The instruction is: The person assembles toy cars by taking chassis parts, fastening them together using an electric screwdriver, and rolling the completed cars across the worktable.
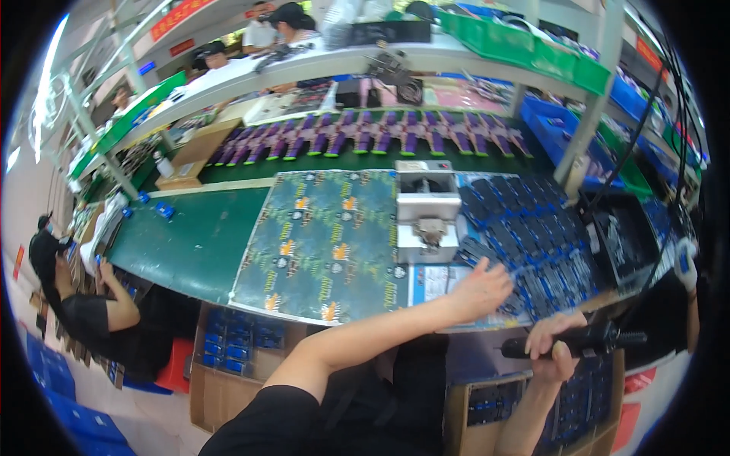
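My left hand point(484, 292) is over the near edge of the bench, its fingers bent and apart, with nothing visible between them. Just beyond its fingertips lies a dark part point(475, 250), at the near corner of a white block-shaped fixture point(428, 232) with a metal piece on it. To the hand's right, rows of black and blue plastic parts point(525, 228) cover the bench. My right hand point(553, 346) is wrapped round a black electric screwdriver point(589, 340), held level in front of the bench, its narrow end pointing left.
A patterned sheet point(319, 243) covers the middle bench. Purple pieces point(372, 137) line the green belt behind. A black bin point(623, 235) stands at right. Below are cardboard boxes point(220, 391) of blue parts. A post point(593, 114) rises at right; co-workers point(99, 311) sit around.
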`<state>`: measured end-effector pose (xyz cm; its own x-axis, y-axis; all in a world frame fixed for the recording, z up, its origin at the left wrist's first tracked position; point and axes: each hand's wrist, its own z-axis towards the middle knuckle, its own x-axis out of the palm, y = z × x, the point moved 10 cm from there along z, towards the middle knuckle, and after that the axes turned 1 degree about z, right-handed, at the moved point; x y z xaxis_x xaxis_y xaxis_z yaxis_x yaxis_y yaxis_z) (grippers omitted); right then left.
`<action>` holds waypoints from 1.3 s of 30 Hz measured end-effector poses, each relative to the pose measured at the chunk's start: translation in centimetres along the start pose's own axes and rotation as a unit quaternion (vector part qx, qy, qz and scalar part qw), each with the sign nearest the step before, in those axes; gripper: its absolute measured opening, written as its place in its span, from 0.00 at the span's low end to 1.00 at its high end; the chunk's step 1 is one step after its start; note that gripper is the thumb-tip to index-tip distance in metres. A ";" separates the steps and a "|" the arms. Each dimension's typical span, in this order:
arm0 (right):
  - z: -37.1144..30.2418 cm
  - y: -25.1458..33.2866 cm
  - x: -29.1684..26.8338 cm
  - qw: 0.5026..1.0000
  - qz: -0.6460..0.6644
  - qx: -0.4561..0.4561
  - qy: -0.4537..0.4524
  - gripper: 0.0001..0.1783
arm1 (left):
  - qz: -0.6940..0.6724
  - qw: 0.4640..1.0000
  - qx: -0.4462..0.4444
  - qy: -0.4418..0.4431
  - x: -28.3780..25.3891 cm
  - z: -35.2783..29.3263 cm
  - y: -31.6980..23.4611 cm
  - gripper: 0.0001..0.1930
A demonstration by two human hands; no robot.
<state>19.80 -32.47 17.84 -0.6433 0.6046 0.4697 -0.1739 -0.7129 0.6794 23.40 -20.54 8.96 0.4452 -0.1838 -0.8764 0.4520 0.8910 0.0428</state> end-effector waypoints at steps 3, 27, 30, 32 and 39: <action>0.1 -0.3 0.8 1.000 0.003 0.007 0.015 0.19 | 0.018 0.999 0.022 -0.025 -0.3 0.3 -0.4 0.10; 3.2 -8.2 7.5 0.993 0.073 0.081 0.045 0.14 | -0.503 0.662 -0.543 -0.121 -9.2 -31.6 19.4 0.26; 3.7 -9.4 9.1 0.991 0.075 0.095 0.061 0.13 | -0.614 0.539 -0.557 -0.152 -9.6 -32.2 18.4 0.24; 3.9 -9.8 9.8 0.990 0.074 0.097 0.067 0.13 | -0.678 0.448 -0.556 -0.174 -8.7 -32.9 17.8 0.21; 5.7 -10.2 10.5 0.994 0.050 0.056 0.075 0.12 | -0.792 0.325 -0.461 -0.231 -7.0 -28.4 14.9 0.18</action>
<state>19.06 -16.80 19.07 -0.7584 0.4676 0.4541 -0.0253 -0.7173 0.6963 5.07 5.86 2.10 0.3830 -0.5685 0.7281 0.0684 -0.7686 -0.6361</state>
